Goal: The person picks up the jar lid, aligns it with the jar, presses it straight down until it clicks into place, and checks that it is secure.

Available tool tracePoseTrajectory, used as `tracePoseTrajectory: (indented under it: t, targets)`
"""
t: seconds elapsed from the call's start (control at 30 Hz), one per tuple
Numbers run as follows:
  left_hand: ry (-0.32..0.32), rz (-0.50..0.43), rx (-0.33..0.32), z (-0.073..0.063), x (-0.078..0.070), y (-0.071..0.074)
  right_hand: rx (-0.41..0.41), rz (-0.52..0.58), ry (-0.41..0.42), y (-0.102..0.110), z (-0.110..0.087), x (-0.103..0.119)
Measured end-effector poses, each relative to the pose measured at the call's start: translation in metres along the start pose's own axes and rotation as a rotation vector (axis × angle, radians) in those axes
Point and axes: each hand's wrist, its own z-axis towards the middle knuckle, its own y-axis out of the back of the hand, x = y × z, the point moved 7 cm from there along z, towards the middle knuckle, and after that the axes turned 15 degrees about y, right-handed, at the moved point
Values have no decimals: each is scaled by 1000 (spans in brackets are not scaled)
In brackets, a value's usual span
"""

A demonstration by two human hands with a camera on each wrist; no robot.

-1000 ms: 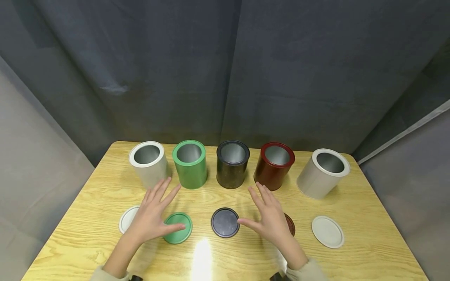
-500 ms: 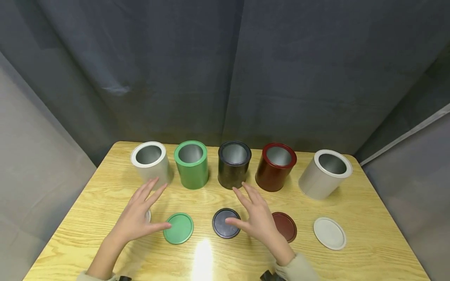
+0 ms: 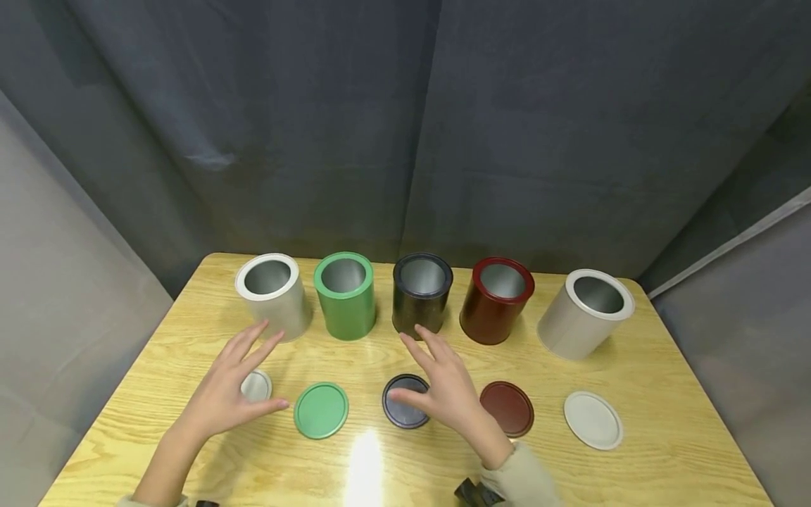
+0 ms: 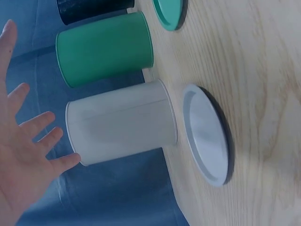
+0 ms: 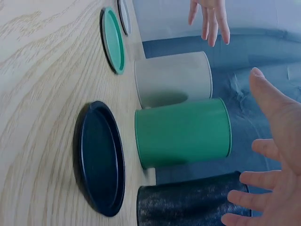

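My left hand hovers with spread fingers above the left white lid, partly hiding it. Its fingertips overlap the base of the left white can in the head view; in the left wrist view they are at the can's top end. Over the right part of the black lid is my right hand, fingers spread and thumb out, holding nothing. Just beyond it stands the black can, upright and uncovered. The green lid lies flat between the hands, with the green can behind it.
Further right stand an uncovered dark red can and a second white can. Before them lie a dark red lid and another white lid. Dark curtain hangs behind the wooden table.
Both hands have moved left through the air, fingers still spread. The dark red lid has come into view from behind my right hand. Cans and lids stay in place.
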Motion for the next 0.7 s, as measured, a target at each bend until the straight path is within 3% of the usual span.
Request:
tracePoseTrajectory:
  t: [0.43,0.7]
  targets:
    - [17,-41,14,-2,15,5,25,24,86,-16,26,20]
    - [69,-72,51,-4,31,4,64,16,103,-31,39,28]
